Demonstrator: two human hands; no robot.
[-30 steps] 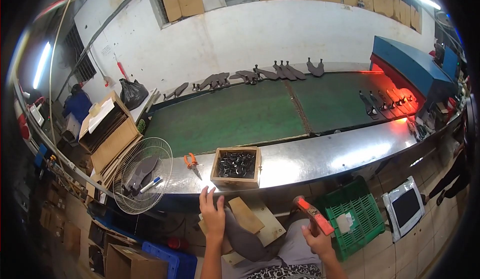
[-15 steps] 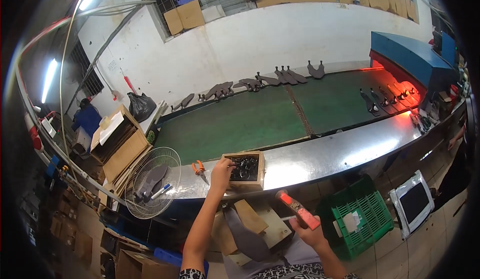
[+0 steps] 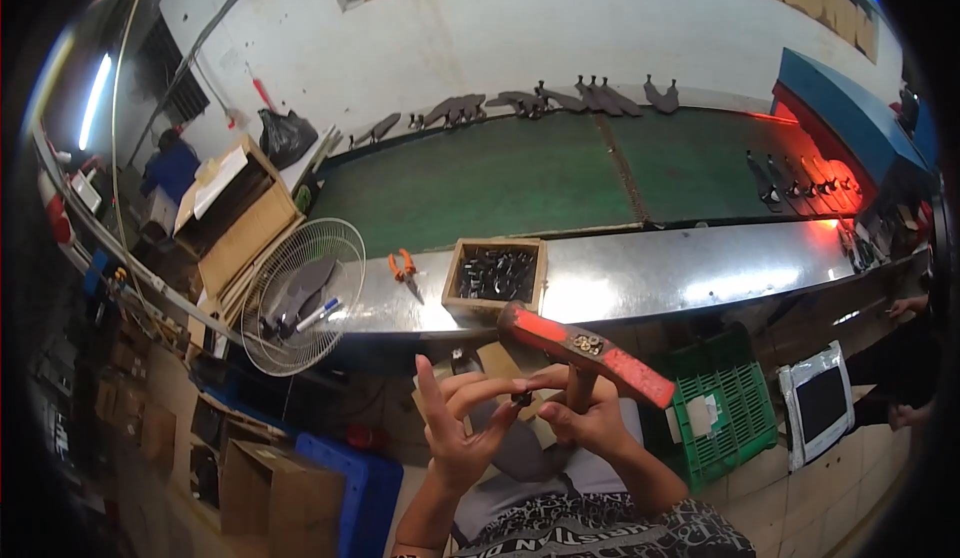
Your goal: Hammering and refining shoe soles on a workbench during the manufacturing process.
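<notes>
Back in front of me now comes my left hand, pinching a small black piece near my right hand, which grips the hammer, so both can get at it! Beyond, the wooden box I just reached into sits on the shiny metal desk near orange-handled pliers; farther off, the green belt, then the white wall.

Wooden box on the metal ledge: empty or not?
Not empty: small black parts cover the inside of the open-topped wooden box. How deep they go, I cannot tell.
</notes>
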